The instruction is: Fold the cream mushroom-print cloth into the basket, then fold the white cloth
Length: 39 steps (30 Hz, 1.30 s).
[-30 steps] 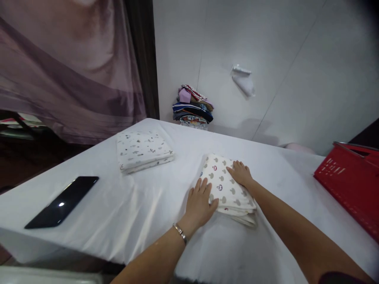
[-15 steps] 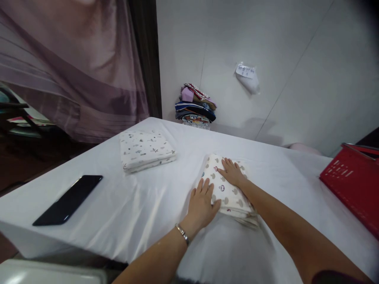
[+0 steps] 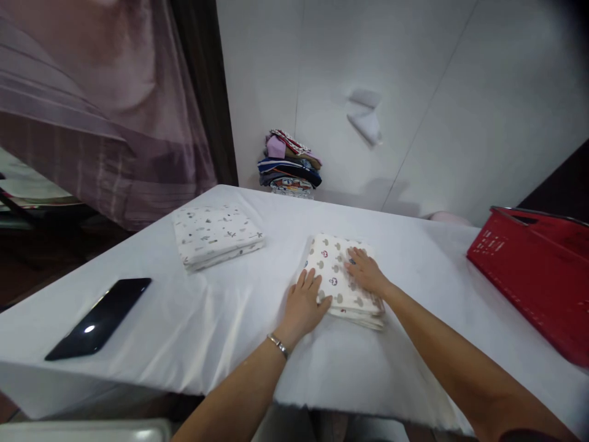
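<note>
A folded cream cloth with a mushroom print (image 3: 338, 279) lies on the white-covered table (image 3: 257, 319), its layers showing at the near edge. Against its left side rests my left hand (image 3: 304, 304), fingers apart, with a silver bracelet on the wrist. My right hand (image 3: 367, 271) lies flat on the right part of the cloth, fingers stretched out. Neither hand grips it. Farther left sits a second folded white cloth (image 3: 216, 233) with a small plant-like print.
A black phone-like slab (image 3: 101, 319) lies at the table's left. On the right stands a red plastic basket (image 3: 538, 270). Behind the far edge rises a stack of folded clothes (image 3: 289, 162) by the wall. A mauve curtain (image 3: 105, 123) hangs at left.
My right hand has shifted toward the right side of the mushroom-print cloth, uncovering more of its top. The cloth's near layers look more even. The view has turned slightly right.
</note>
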{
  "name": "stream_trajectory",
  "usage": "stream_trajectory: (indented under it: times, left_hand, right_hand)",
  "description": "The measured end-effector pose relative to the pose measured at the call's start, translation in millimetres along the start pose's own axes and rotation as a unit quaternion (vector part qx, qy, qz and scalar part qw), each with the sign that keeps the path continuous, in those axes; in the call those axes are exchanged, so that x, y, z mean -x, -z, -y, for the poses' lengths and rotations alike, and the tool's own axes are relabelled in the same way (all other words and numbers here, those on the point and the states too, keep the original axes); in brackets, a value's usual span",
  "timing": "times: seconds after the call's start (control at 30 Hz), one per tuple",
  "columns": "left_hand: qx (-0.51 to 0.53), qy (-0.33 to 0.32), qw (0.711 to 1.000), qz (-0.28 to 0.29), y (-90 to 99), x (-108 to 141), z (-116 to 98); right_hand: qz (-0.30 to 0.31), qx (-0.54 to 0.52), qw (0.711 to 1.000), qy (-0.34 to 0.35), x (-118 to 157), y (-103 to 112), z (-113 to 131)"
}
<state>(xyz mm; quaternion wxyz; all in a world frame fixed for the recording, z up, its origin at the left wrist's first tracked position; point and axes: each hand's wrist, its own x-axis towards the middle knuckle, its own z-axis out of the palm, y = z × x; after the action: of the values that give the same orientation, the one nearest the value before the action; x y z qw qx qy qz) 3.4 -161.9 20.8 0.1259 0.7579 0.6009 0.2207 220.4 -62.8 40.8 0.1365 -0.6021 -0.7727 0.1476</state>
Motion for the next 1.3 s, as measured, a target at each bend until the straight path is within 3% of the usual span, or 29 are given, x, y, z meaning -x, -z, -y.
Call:
stream_trajectory:
  times: [0.1,0.23,0.3,0.43,0.53,0.63,0.7,0.77,0.83,0.93,1.03,1.1,1.3]
  left_hand:
    - [0.05,0.018,0.999,-0.006,4.4,-3,4]
    - [0.121,0.113,0.985,-0.039,10.2,-15,13]
    - [0.131,0.156,0.979,-0.003,13.0,-25,15]
    - [0.109,0.166,0.978,0.067,24.2,-51,13]
    - [0.08,0.139,0.986,0.045,43.0,-74,24]
    - [0.016,0.159,0.987,0.02,65.7,-92,49]
    - [-0.014,0.189,0.981,0.048,77.3,-95,64]
    - [-0.03,0.2,0.979,0.035,83.4,-89,69]
    - [-0.042,0.168,0.984,-0.03,83.2,-76,61]
    - [-0.039,0.046,0.993,-0.105,73.8,-46,35]
    - [-0.018,-0.103,0.991,-0.086,60.9,-13,12]
    - [-0.027,-0.166,0.984,-0.064,53.9,4,4]
    - [-0.095,-0.178,0.979,-0.04,42.7,19,-2]
  right_hand:
    - [-0.088,-0.103,0.986,-0.101,10,8,-27]
    - [-0.077,-0.344,0.909,-0.222,30,5,-47]
    - [-0.07,-0.396,0.886,-0.232,37,2,-49]
    - [-0.079,-0.382,0.892,-0.226,42,0,-38]
    - [-0.034,-0.429,0.883,-0.188,51,-4,-19]
    - [0.015,-0.492,0.857,-0.153,66,-11,0]
    - [0.01,-0.502,0.851,-0.157,72,-14,4]
    - [-0.022,-0.496,0.851,-0.173,73,-15,-1]
    - [-0.062,-0.489,0.852,-0.179,69,-12,-13]
    - [-0.115,-0.474,0.854,-0.18,54,-4,-33]
    - [-0.151,-0.46,0.852,-0.199,37,2,-44]
    - [-0.159,-0.455,0.85,-0.213,25,3,-44]
    - [-0.156,-0.437,0.862,-0.205,-6,-9,-40]
